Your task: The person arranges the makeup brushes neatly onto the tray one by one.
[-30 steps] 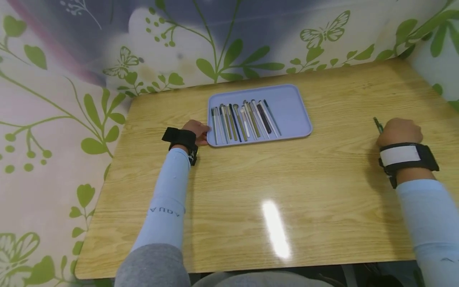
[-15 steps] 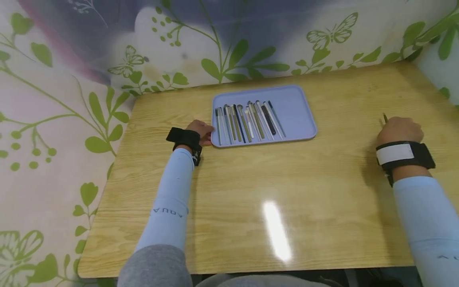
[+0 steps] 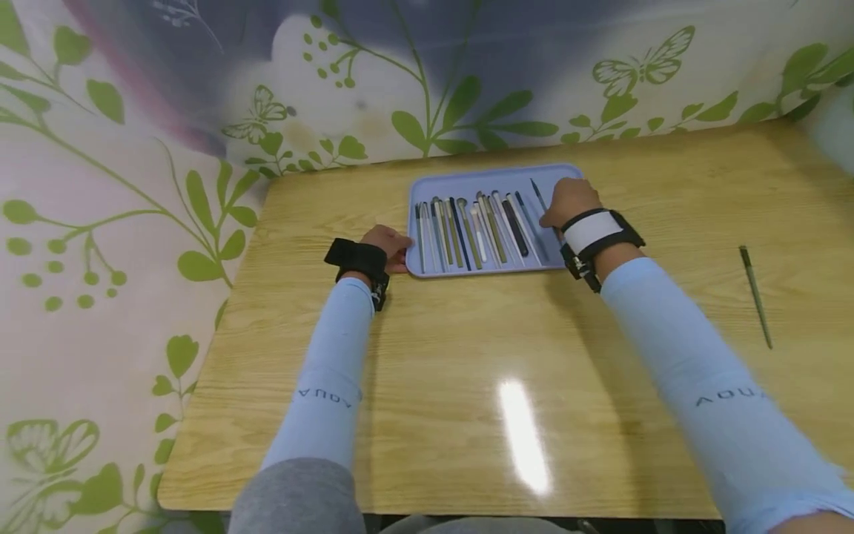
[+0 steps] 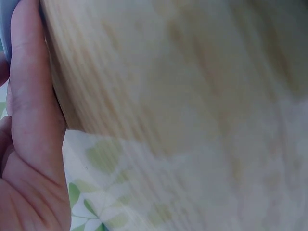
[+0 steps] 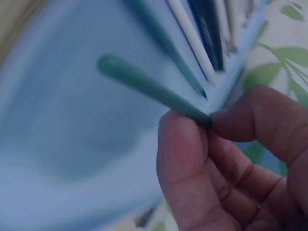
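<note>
A pale blue tray (image 3: 480, 180) lies on the table, with several makeup brushes (image 3: 461, 230) side by side across its left and middle. At its left edge my left hand (image 3: 388, 246) grips the rim; the left wrist view shows a finger (image 4: 31, 77) along the tray's side. My right hand (image 3: 572, 202) is over the tray's right end and pinches a slim green makeup brush (image 5: 144, 87) between thumb and fingertips. That brush is tilted, to the right of the row. Another green brush (image 3: 756, 298) lies alone on the table at the right.
The wood-grain table (image 3: 427, 386) carries a bright light reflection in front of the tray. Behind and to the left stand walls with a leaf and butterfly pattern (image 3: 460, 111). The table's front edge is close to the person's body.
My right hand has moved left from the table's right side to the tray, bringing the brush. The lone brush on the table now shows. My left hand stays at the tray's edge.
</note>
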Action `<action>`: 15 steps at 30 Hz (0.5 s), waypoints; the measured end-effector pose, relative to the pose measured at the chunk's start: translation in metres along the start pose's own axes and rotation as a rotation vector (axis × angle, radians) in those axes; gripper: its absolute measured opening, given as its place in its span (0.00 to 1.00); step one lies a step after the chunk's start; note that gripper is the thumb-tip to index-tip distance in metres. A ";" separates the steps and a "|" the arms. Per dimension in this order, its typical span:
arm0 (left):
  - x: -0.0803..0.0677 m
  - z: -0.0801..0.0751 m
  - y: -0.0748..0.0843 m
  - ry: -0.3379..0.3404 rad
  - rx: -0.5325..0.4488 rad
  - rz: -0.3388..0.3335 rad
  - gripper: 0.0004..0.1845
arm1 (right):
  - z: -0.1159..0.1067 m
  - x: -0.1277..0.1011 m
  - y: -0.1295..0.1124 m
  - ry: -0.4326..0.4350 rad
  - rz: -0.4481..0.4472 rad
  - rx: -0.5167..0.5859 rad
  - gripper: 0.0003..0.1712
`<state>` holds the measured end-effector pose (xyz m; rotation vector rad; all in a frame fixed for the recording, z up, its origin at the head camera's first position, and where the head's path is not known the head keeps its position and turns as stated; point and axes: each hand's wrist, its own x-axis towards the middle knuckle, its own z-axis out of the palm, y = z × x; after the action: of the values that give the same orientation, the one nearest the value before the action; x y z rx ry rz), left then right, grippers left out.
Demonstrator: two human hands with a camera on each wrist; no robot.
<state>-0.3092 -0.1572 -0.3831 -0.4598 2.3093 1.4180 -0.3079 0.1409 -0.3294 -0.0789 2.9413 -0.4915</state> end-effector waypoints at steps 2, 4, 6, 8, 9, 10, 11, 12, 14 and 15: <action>-0.003 0.008 0.001 -0.015 -0.005 -0.004 0.07 | 0.009 0.001 -0.002 -0.001 0.028 -0.023 0.13; -0.004 0.014 0.002 -0.019 -0.004 -0.006 0.07 | 0.016 0.001 -0.001 -0.004 0.058 -0.041 0.13; -0.005 0.018 0.003 -0.021 0.010 -0.005 0.06 | 0.021 0.001 0.000 -0.007 0.084 -0.046 0.12; -0.003 0.021 0.003 -0.017 0.026 -0.003 0.06 | 0.023 0.002 0.001 -0.005 0.097 -0.049 0.12; -0.001 0.022 0.003 -0.011 0.032 -0.005 0.07 | 0.024 0.003 0.001 0.002 0.094 -0.050 0.11; 0.000 0.022 0.003 -0.009 0.041 -0.003 0.07 | 0.025 0.004 0.001 0.008 0.088 -0.051 0.10; 0.002 0.022 0.004 -0.007 0.054 0.001 0.07 | 0.026 0.006 0.002 0.013 0.085 -0.053 0.10; 0.003 0.022 0.004 -0.008 0.063 0.004 0.07 | 0.026 0.007 0.002 0.015 0.086 -0.054 0.10; 0.006 0.021 0.004 -0.010 0.080 0.008 0.07 | 0.026 0.008 0.002 0.017 0.087 -0.052 0.10; 0.007 0.021 0.004 -0.009 0.092 0.010 0.08 | 0.026 0.008 0.002 0.020 0.086 -0.052 0.10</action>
<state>-0.3133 -0.1371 -0.3923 -0.4148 2.3610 1.3096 -0.3115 0.1343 -0.3553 0.0468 2.9621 -0.4065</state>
